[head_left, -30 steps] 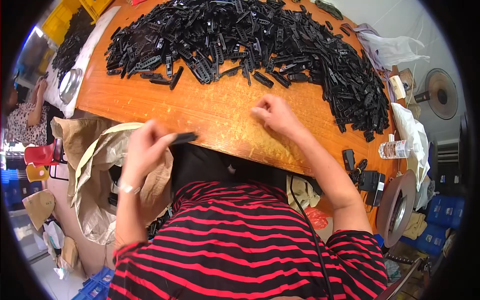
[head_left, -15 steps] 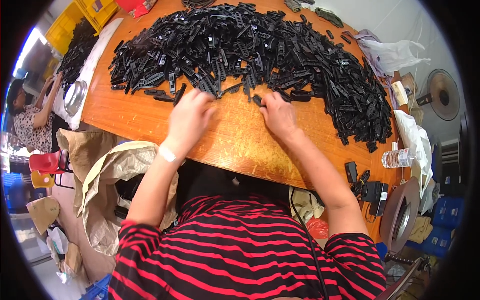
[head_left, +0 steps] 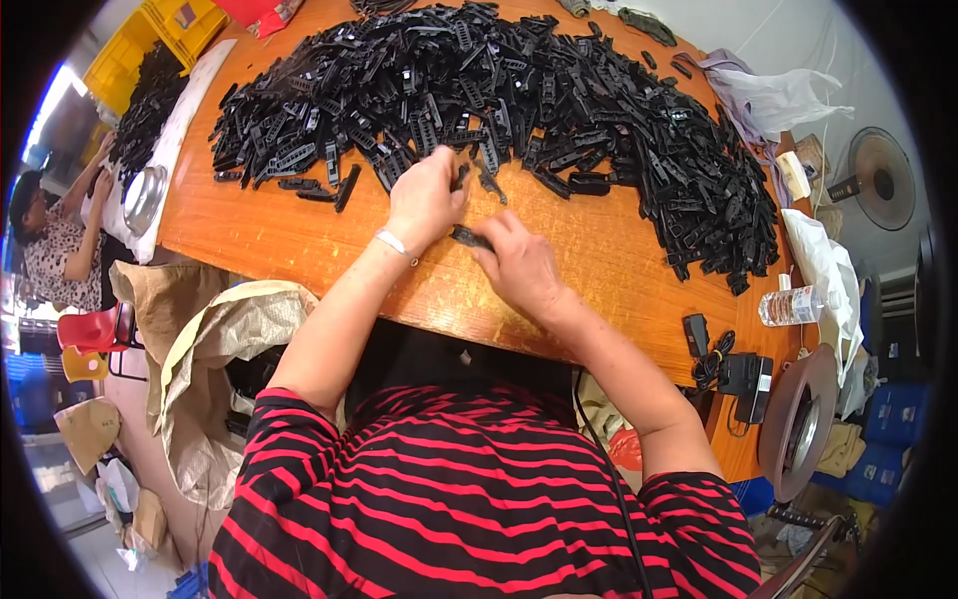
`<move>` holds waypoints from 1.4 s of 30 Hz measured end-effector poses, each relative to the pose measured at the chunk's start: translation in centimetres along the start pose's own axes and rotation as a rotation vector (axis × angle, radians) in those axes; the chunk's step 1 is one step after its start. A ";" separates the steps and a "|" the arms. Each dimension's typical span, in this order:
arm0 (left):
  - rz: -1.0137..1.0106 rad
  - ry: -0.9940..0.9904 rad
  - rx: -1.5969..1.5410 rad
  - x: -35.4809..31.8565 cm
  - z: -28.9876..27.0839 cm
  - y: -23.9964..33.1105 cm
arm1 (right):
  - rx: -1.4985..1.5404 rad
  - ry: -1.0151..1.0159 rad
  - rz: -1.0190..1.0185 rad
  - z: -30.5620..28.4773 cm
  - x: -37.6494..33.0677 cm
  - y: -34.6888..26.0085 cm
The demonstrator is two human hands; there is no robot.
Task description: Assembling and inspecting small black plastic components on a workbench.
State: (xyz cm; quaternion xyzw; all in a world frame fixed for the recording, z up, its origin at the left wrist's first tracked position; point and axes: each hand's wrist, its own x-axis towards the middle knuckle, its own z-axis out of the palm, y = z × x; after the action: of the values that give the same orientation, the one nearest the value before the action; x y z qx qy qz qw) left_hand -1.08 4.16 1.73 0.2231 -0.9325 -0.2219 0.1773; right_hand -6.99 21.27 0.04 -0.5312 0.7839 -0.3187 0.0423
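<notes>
Bare table (head_left: 299, 225) gives us room from its near edge up to the arching heap (head_left: 479, 90) of black parts. Over that gap, our right hand (head_left: 524, 265) pinches a part (head_left: 469, 238); our left hand (head_left: 427, 200), just beside, grips another part (head_left: 460, 178) near the heap's inner edge. Towards the table's right edge, a bottle (head_left: 776, 308) bears a label (head_left: 802, 302) too small for us to read.

No legible text or numbers.
</notes>
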 end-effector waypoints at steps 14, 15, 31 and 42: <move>-0.452 -0.052 -1.121 -3.7 -0.2 1.0 | 0.682 -0.009 0.370 -1.3 0.4 -1.4; -0.477 -0.109 -1.139 -3.7 -0.3 0.9 | 0.760 0.000 0.421 -1.4 0.5 -1.1; -0.383 -0.209 -0.829 -3.7 1.2 -1.1 | 1.013 -0.091 0.680 -0.6 0.3 1.5; -0.381 -0.188 -0.607 -4.2 2.0 -1.6 | 0.763 -0.226 0.695 -1.1 1.3 0.8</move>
State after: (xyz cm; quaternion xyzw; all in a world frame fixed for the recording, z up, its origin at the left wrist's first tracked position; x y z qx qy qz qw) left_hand 2.10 5.62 -1.65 0.3088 -0.7782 -0.5369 0.1045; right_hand -8.61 20.87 0.80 -0.2180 0.7325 -0.4893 0.4201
